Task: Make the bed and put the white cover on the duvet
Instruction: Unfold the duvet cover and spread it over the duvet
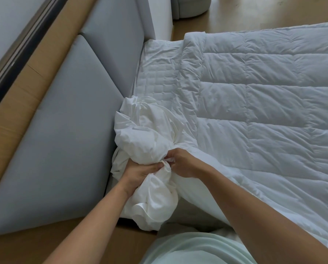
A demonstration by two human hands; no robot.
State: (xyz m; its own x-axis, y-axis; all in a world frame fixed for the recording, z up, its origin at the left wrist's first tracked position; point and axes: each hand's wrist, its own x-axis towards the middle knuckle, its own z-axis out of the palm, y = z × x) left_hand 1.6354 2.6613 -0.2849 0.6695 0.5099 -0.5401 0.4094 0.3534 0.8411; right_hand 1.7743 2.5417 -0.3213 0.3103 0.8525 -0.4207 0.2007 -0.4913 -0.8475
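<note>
At the near corner of the bed, beside the headboard: the white cover lies bunched in a crumpled heap, piled against the edge of the duvet and spilling down over the side of the mattress. Both hands meet at the lower middle of this heap. The left hand grips the cover from below and to the side, its fingers curled into the cloth. The right hand reaches in from the duvet side, thumb and fingertips closed in a pinch on a small tuft of white cloth. The two hands are touching or very nearly so; whether the pinched tuft also takes in the duvet's corner cannot be told.

The duvet is quilted in large stitched panels and is spread flat across the rest of the bed, with its top edge folded back in a narrow band. Between that band and the headboard a strip of finely quilted mattress pad is exposed.

The headboard is upholstered in grey-blue padded panels, and behind it runs a tan wooden ledge. Wooden floor shows beyond the far side of the bed, where a grey rounded pouffe stands. At the lower edge the person's pale green top is in view — both forearms are bare.
</note>
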